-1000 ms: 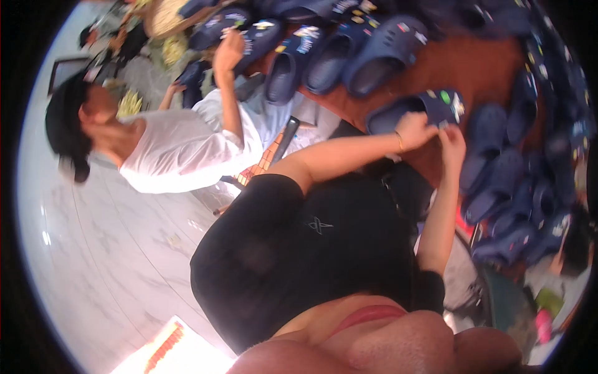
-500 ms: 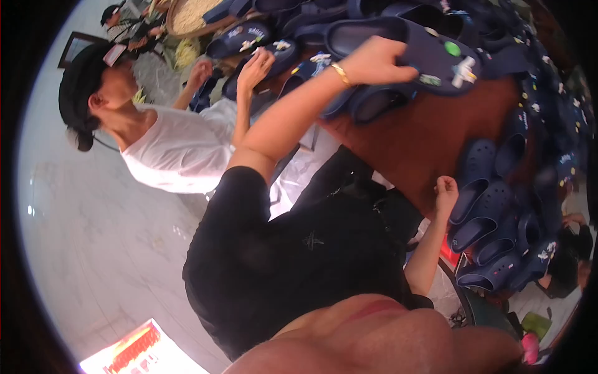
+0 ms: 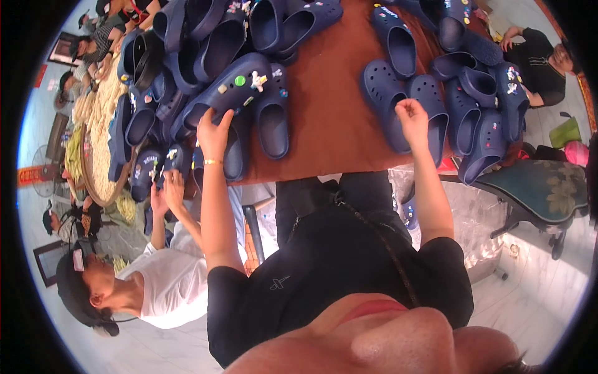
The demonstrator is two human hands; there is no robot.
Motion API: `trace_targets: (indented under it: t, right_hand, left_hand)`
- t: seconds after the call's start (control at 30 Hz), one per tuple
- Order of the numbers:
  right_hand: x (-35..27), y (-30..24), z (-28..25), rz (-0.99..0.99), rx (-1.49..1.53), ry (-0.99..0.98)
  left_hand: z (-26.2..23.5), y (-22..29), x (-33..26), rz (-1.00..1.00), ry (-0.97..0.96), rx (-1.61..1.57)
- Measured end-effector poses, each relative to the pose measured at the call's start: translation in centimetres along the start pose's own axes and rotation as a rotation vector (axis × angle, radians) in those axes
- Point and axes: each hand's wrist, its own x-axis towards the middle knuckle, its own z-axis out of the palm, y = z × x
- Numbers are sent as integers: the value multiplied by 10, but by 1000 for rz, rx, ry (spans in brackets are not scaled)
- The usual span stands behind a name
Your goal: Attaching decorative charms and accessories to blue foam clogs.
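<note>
My left hand, with a gold bracelet at the wrist, has its thumb and fingers at the side edge of a navy clog. This clog bears a green round charm and a white figure charm, and it lies over other clogs on the table's left. Against its right side stands another navy clog with small charms. My right hand is closed in a pinch above a pair of plain navy clogs. Whatever its fingertips may hold is too small or hidden to make out.
Navy clogs crowd both sides of the table's brown-red cover. A person in a white top works at a clog on my left. Beyond are a round basket and other people. A patterned dark-green chair stands right.
My view has turned, bringing the whole table front into sight. My left hand stays at the charmed clog, which now rests toward the left pile. My right hand now appears over the plain pair.
</note>
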Motion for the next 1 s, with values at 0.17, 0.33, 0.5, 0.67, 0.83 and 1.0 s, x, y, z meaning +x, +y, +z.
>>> trace_targets:
  t: [0.17, 0.33, 0.5, 0.67, 0.83, 1.0]
  right_hand:
    - [77, -4, -16, -113, -471, 180]
    - [141, 28, -4, 135, -833, 42]
    - [152, -10, 30, 510, -985, -118]
    - [158, -5, 19, 571, -1077, -70]
    - [175, -2, 3, 416, -983, 63]
    - [177, -18, 14, 475, -969, 24]
  left_hand:
    - [0, 11, -26, 7, 135, -76]
    - [-6, 36, -59, 175, 266, -80]
    - [-6, 36, -98, 162, 182, -172]
    - [10, 48, -113, 209, 110, -228]
    - [20, 54, -120, 147, 25, -346]
    - [28, 66, -123, 204, -41, -393]
